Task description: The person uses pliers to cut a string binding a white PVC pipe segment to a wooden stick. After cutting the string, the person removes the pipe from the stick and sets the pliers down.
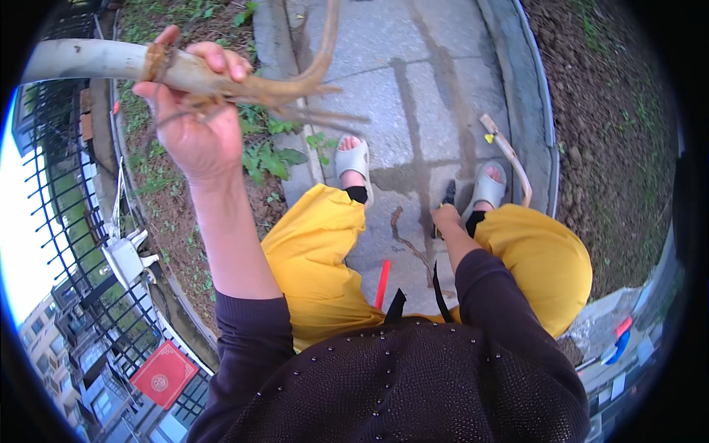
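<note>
My left hand (196, 122) is raised at the upper left, its fingers closed around a thick, pale branch (111, 60). Rough brown bark or binding rings the branch beside my thumb, and thinner forked twigs stick out past my fingers, one curving upward. Low over the paving, near my right foot, my right hand (446, 215) is closed on a dark hand tool (450, 192). Its black end shows beyond my fist, with a bit of yellow below; its exact kind is hard to make out. A thin, crooked brown twig (402, 238) lies between my feet.
A cut stick (509, 151) rests beside my right sandal (488, 188). Grey paving (377, 74) runs between a concrete curb (535, 96) and soil beds. Black metal fencing (44, 177), a white chair-like object (127, 258) and a red square panel (164, 374) are at left.
</note>
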Motion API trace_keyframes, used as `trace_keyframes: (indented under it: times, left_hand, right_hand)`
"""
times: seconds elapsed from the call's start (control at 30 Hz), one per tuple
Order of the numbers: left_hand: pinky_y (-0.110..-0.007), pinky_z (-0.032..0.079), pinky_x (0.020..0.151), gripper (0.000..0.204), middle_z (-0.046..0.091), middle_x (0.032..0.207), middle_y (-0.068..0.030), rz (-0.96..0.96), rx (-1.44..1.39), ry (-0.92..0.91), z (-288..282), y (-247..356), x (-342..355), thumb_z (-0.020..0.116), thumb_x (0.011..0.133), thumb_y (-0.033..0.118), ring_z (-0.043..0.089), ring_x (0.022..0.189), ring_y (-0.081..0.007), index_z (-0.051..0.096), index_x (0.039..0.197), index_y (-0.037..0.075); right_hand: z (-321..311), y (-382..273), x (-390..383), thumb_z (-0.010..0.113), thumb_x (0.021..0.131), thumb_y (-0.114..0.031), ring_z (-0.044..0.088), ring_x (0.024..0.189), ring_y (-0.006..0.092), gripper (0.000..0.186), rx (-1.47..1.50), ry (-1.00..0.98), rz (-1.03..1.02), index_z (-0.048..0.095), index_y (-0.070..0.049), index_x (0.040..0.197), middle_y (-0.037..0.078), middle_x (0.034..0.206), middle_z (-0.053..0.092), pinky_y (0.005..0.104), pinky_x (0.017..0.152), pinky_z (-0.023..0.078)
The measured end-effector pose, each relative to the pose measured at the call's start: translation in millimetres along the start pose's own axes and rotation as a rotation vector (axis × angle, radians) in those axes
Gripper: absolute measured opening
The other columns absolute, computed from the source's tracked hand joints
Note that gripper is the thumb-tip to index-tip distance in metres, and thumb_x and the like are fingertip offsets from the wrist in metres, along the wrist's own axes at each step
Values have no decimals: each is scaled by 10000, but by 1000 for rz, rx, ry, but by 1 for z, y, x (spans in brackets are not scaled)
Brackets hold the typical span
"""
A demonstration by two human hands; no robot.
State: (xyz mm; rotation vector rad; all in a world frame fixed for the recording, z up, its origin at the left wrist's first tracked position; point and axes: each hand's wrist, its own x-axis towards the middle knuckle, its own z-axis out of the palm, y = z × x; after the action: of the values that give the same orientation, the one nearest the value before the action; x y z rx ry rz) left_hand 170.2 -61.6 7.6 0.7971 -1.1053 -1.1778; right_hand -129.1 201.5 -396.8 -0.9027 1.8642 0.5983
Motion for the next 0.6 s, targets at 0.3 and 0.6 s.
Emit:
trace_keyframes:
  times: [0.3,0.6]
  left_hand:
    - [-389,438,785,730,541,850,-93,-17,-58,2,16,2,-1,512,909,638,534,771,-207,393,1334,56]
    - [-361,441,768,667,535,840,-86,-1,-110,-35,33,13,-2,560,909,594,534,770,-194,471,1277,44]
  right_hand:
    - [-27,-27,-36,576,836,-463,619,1140,348,553,246,92,137,648,-52,1198,196,1237,635,456,941,492]
    - [-134,-106,-84,756,756,-214,554,946,188,249,996,193,-690,678,-21,892,76,1011,569,345,870,440]
